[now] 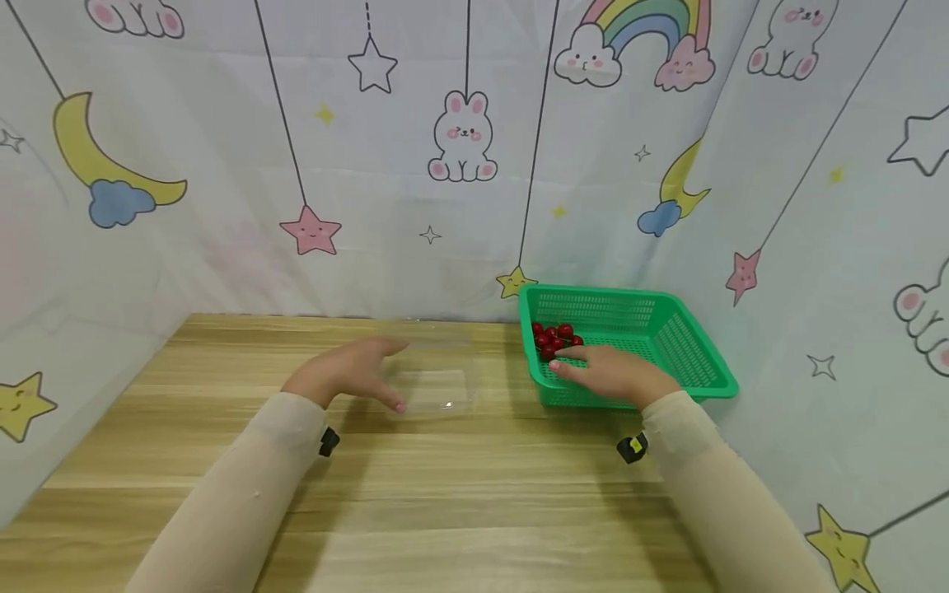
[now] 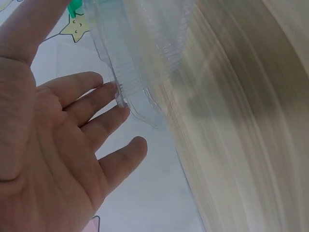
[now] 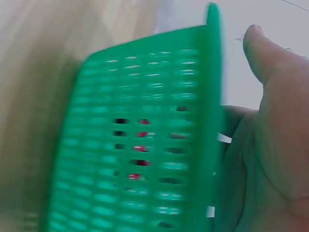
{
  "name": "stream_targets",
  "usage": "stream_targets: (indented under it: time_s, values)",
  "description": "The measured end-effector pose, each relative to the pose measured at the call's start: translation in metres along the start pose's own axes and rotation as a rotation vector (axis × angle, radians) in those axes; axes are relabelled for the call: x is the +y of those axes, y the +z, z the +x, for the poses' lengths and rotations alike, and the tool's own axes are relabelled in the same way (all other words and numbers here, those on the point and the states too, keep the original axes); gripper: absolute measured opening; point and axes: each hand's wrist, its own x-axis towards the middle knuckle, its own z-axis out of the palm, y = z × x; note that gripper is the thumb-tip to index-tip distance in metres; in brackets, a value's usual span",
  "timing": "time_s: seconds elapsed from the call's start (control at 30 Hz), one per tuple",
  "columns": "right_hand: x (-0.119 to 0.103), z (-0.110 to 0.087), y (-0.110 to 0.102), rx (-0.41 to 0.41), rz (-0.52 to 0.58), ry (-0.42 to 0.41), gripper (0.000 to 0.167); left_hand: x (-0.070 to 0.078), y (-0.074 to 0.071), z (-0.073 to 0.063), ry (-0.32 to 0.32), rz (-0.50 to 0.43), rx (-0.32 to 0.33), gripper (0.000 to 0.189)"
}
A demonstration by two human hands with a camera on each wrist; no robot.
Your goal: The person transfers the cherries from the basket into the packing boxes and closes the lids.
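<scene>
A clear plastic box (image 1: 437, 403) stands on the wooden table, left of centre. My left hand (image 1: 352, 372) is at its left side, thumb toward the front corner and fingers toward the back. The left wrist view has the fingertips (image 2: 123, 111) right at the rim of the box (image 2: 137, 63), loosely spread. My right hand (image 1: 611, 372) reaches over the near rim of a green plastic basket (image 1: 685, 346), fingers extended beside a cluster of red cherries (image 1: 552, 338). In the right wrist view, the slotted basket wall (image 3: 145, 87) hides part of those fingers.
The wood-grain table (image 1: 445, 511) ends at a white cloth backdrop (image 1: 385, 165) printed with stars, moons and bunnies. That cloth also runs along the right side, close to the basket. The cherries are gathered in the basket's left part.
</scene>
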Motion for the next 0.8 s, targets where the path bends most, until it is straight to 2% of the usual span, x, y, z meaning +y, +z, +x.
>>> stream_targets:
  time_s: [0.17, 0.27, 0.47, 0.63, 0.8]
  values:
    - [-0.009, 0.003, -0.031, 0.007, 0.005, -0.024, 0.08, 0.006, -0.001, 0.007, -0.04, 0.031, -0.032, 0.125]
    - [-0.013, 0.009, -0.05, 0.028, -0.007, -0.035, 0.069, 0.01, -0.002, 0.011, -0.026, 0.052, -0.039, 0.123]
    - [-0.014, 0.029, -0.081, 0.08, 0.014, -0.03, 0.064, 0.017, -0.005, 0.016, 0.009, 0.084, -0.043, 0.118]
    - [-0.013, 0.047, -0.096, 0.04, -0.014, -0.027, 0.056, 0.026, -0.005, 0.02, 0.009, 0.111, -0.051, 0.115]
    - [-0.006, 0.069, -0.098, -0.019, -0.017, 0.013, 0.049, 0.035, -0.004, 0.022, -0.025, 0.121, -0.061, 0.113]
